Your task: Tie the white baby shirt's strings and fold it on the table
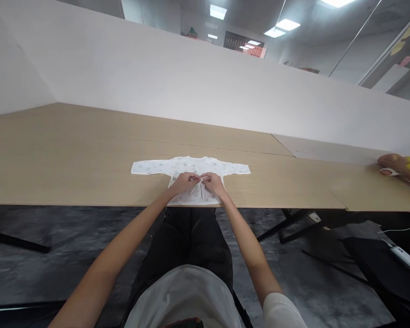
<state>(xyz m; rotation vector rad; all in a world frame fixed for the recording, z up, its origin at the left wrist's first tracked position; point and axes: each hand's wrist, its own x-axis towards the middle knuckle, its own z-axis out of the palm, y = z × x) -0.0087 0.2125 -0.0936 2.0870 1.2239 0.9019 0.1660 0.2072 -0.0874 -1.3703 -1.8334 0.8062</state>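
A small white baby shirt (182,165) with a faint scattered print lies flat on the table, its long sleeves stretched out to both sides and its hem near the table's front edge. My left hand (186,182) pinches the front of the shirt close to its middle. Right beside it, my right hand (213,183) is closed on the same front opening, fingertips almost meeting the left ones. Between them the cloth is slightly raised and creased. Whether a tie or a fastener sits in the fingers is too small to tell.
The wooden table (71,155) runs wide to both sides, backed by a white partition (157,82). Brown and yellow items (405,168) lie at its far right end. Below right are a black chair (372,264) and a white power strip (408,260).
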